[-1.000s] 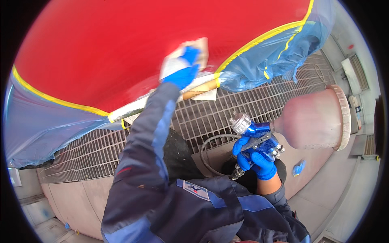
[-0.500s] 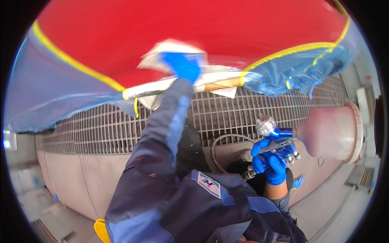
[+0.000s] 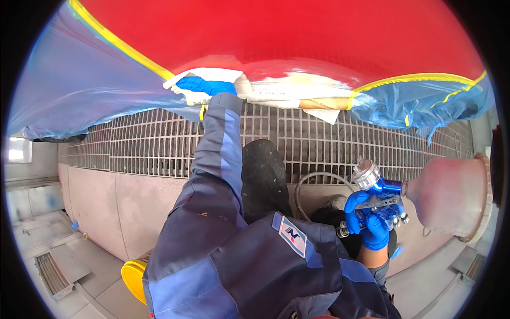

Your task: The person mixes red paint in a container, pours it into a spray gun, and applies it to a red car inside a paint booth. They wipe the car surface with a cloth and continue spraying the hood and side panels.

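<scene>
The person's left hand (image 3: 207, 86), in a bright blue glove, lies over a folded off-white cloth (image 3: 224, 74) at the lower edge of a large, glossy red curved panel (image 3: 319, 37). The fingers lie together, pointing toward the left of the view; the cloth spreads under them, showing above the knuckles, past the fingertips and just below the hand. The thumb is hidden, so I cannot tell whether the fingers clamp the cloth or only press on it. Just right of this hand, a white masking strip with dark print (image 3: 276, 92) runs along the panel's edge to a tan section. Lower and well apart, the right hand (image 3: 375, 232), gloved in the same blue, has its fingers wrapped around the handle of a metallic blue spray gun (image 3: 384, 187) with a silver front cap. Some fingers sit by the silver trigger lever, others lower around the grip. The gun's large, translucent pinkish cup (image 3: 446, 196) lies tilted sideways to the right of the hand, its pale rim facing outward. A thin grey hose (image 3: 298, 196) loops left of the gun, over the floor. Yellow tape (image 3: 417, 78) borders the red panel, with crumpled blue plastic sheeting (image 3: 390, 103) beyond it at the right and smoother sheeting at the left. Metal floor grating (image 3: 329, 133) stretches below the panel.
</scene>
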The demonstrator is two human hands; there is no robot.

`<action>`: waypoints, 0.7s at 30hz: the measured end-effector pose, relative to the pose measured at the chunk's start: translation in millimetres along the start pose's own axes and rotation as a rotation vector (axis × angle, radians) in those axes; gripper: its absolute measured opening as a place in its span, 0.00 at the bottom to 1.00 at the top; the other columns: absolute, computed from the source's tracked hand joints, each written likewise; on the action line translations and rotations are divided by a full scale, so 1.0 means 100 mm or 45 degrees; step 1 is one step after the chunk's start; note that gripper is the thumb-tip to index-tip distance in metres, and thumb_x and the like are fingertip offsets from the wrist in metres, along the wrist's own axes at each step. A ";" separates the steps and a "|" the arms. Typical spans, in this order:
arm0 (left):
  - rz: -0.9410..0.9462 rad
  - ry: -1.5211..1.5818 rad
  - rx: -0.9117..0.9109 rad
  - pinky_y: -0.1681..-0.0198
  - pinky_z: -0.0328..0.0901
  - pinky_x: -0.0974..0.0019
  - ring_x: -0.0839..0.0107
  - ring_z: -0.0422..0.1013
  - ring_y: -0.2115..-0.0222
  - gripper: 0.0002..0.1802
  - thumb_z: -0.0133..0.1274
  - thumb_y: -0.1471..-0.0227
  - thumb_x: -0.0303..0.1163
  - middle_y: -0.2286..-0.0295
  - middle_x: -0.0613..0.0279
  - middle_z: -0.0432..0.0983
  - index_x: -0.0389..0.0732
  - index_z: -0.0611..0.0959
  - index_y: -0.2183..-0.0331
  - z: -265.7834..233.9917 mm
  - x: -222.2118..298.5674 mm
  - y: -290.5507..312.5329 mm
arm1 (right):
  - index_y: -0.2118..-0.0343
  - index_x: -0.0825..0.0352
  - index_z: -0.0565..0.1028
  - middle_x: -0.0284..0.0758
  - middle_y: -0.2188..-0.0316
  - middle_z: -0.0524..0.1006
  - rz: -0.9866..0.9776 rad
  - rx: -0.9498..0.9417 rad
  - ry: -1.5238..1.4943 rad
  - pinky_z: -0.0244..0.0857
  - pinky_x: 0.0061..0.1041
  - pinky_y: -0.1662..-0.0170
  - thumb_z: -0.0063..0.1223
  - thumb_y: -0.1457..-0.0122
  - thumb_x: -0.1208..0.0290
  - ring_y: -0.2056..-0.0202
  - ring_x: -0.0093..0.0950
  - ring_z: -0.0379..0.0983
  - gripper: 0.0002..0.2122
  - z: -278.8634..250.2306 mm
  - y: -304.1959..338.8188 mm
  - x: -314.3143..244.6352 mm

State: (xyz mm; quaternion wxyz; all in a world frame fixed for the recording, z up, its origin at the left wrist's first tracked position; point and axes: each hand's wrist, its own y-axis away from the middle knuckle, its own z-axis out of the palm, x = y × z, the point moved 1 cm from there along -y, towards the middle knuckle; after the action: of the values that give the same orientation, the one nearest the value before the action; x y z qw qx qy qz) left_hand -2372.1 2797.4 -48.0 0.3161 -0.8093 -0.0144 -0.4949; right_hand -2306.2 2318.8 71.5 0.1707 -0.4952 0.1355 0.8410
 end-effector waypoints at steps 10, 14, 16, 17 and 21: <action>-0.214 -0.005 0.051 0.47 0.56 0.53 0.54 0.65 0.54 0.32 0.43 0.43 0.42 0.54 0.45 0.67 0.27 0.66 0.45 -0.01 0.03 -0.14 | 0.50 0.74 0.69 0.46 0.62 0.76 -0.070 0.079 -0.055 0.62 0.16 0.79 0.66 0.50 0.58 0.81 0.21 0.69 0.31 -0.07 0.13 -0.04; -0.193 -0.049 0.096 0.50 0.60 0.57 0.56 0.68 0.58 0.29 0.43 0.43 0.38 0.58 0.47 0.70 0.27 0.68 0.46 0.05 0.03 -0.01 | 0.54 0.74 0.71 0.45 0.63 0.77 -0.067 0.061 -0.030 0.63 0.16 0.79 0.66 0.50 0.56 0.81 0.21 0.69 0.28 -0.10 0.16 -0.05; -0.201 -0.094 0.123 0.51 0.61 0.59 0.57 0.69 0.59 0.28 0.43 0.43 0.36 0.60 0.48 0.72 0.27 0.69 0.46 0.04 0.06 -0.01 | 0.54 0.75 0.71 0.45 0.64 0.77 -0.046 0.063 0.002 0.63 0.15 0.79 0.67 0.50 0.56 0.81 0.21 0.69 0.28 -0.12 0.16 -0.05; -0.187 -0.150 0.136 0.52 0.62 0.60 0.58 0.70 0.60 0.27 0.43 0.43 0.35 0.61 0.48 0.73 0.27 0.69 0.47 0.01 0.09 -0.05 | 0.54 0.75 0.71 0.45 0.64 0.77 -0.047 0.054 -0.001 0.63 0.16 0.79 0.67 0.51 0.56 0.81 0.21 0.69 0.29 -0.12 0.15 -0.05; 0.103 -2.183 0.328 0.54 0.66 0.63 0.60 0.73 0.64 0.24 0.43 0.42 0.32 0.64 0.51 0.76 0.27 0.71 0.48 -0.16 0.50 -0.04 | 0.53 0.75 0.71 0.44 0.64 0.77 -0.013 0.034 0.007 0.63 0.16 0.79 0.67 0.51 0.56 0.81 0.21 0.69 0.30 -0.10 0.12 -0.06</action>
State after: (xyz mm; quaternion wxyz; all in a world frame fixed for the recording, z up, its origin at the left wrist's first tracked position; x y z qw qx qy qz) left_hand -2360.6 2777.6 0.0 0.3027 -0.8609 -0.2746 0.3029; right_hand -2301.1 2303.0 72.9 0.1811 -0.4960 0.1449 0.8368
